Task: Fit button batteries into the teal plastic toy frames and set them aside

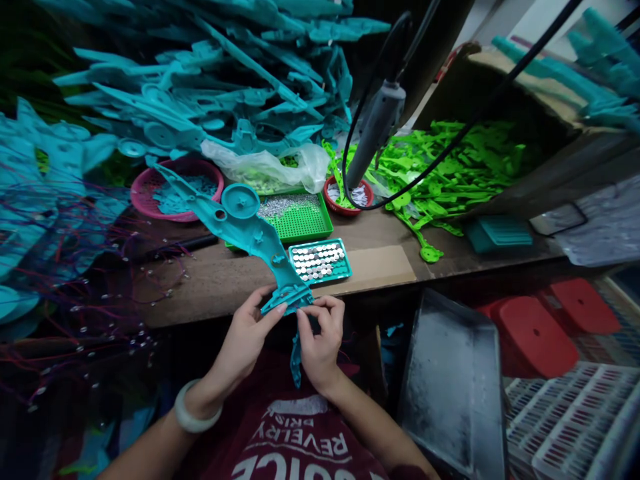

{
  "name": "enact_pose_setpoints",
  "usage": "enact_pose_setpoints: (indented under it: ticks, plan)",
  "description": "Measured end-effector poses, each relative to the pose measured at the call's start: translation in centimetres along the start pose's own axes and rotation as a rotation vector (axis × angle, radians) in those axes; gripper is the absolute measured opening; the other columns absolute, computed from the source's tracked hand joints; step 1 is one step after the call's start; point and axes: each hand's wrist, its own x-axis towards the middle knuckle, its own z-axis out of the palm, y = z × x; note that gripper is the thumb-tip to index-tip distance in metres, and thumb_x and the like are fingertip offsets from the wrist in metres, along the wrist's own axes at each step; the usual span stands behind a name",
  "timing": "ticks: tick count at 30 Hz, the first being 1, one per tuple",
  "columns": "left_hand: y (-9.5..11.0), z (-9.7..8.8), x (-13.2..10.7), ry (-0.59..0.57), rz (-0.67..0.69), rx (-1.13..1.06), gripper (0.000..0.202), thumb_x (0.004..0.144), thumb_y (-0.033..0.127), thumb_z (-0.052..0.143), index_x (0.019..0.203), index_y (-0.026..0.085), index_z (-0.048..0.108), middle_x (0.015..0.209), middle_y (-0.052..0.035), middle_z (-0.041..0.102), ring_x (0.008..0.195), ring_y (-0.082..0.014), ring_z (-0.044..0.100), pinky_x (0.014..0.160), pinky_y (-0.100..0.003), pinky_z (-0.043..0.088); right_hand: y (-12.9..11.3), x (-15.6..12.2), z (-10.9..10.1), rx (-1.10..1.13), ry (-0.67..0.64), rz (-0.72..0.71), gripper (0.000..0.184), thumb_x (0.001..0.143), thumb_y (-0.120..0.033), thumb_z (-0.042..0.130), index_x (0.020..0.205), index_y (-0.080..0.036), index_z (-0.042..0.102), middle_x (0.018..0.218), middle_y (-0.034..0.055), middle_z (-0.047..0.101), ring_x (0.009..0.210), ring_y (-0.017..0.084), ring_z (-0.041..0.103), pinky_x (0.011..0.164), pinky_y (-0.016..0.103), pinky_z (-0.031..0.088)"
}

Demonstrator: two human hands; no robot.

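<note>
A long teal plastic part (240, 223) with a round disc on it stretches from the pink basket down to my hands. My left hand (247, 340) grips its near end, thumb on top. My right hand (320, 333) pinches the same end from the right, fingers curled on it. A thin teal piece (296, 360) hangs down between my hands. Just beyond the hands lies a small teal tray (320, 260) filled with small silver discs.
A green tray (300, 220) of tiny metal bits, a pink basket (175, 190), a red bowl (349, 197) and a hanging electric screwdriver (375, 130) stand behind. Teal parts pile up at the back left, green parts (450, 167) at the right. A grey tray (453, 380) and red stools (530, 333) are lower right.
</note>
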Motion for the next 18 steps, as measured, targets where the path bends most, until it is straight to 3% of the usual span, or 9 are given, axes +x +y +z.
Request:
enact_pose_setpoints:
  ticks: [6, 10, 14, 18]
  plan:
    - [-0.2, 0.3, 0.0, 0.035, -0.031, -0.094, 0.047, 0.077, 0.036, 0.081, 0.118, 0.021, 0.065, 0.112, -0.0044, 0.075, 0.105, -0.0201, 0.068, 0.096, -0.032, 0.052, 0.0, -0.5, 1.0, 0.011, 0.036, 0.068, 0.008, 0.092, -0.017, 0.063, 0.085, -0.020, 0.065, 0.099, 0.0059, 0.050, 0.098, 0.020, 0.055, 0.087, 0.038, 0.050]
    - [-0.2, 0.5, -0.3, 0.061, 0.034, -0.041, 0.046, 0.078, 0.034, 0.081, 0.118, 0.022, 0.064, 0.110, -0.0027, 0.074, 0.100, -0.0182, 0.068, 0.092, -0.030, 0.053, -0.1, -0.7, 1.4, 0.065, 0.054, 0.136, 0.009, 0.093, -0.019, 0.063, 0.084, -0.020, 0.065, 0.101, 0.0057, 0.051, 0.100, 0.020, 0.055, 0.091, 0.038, 0.049]
    - [-0.5, 0.4, -0.4, 0.099, 0.053, 0.043, 0.041, 0.081, 0.036, 0.078, 0.117, 0.022, 0.064, 0.100, -0.0002, 0.073, 0.088, -0.0157, 0.065, 0.085, -0.028, 0.051, 0.0, -0.5, 1.5, 0.067, 0.060, 0.092, 0.007, 0.093, -0.019, 0.064, 0.086, -0.020, 0.066, 0.100, 0.0055, 0.050, 0.101, 0.020, 0.054, 0.091, 0.038, 0.048]
    - [-0.6, 0.2, -0.1, 0.094, 0.009, -0.044, 0.044, 0.077, 0.033, 0.080, 0.115, 0.021, 0.063, 0.105, -0.0020, 0.072, 0.095, -0.0181, 0.066, 0.090, -0.031, 0.050, 0.6, -0.2, 1.2, -0.020, 0.014, 0.018, 0.008, 0.092, -0.018, 0.064, 0.086, -0.020, 0.068, 0.105, 0.0067, 0.052, 0.104, 0.022, 0.053, 0.092, 0.041, 0.047]
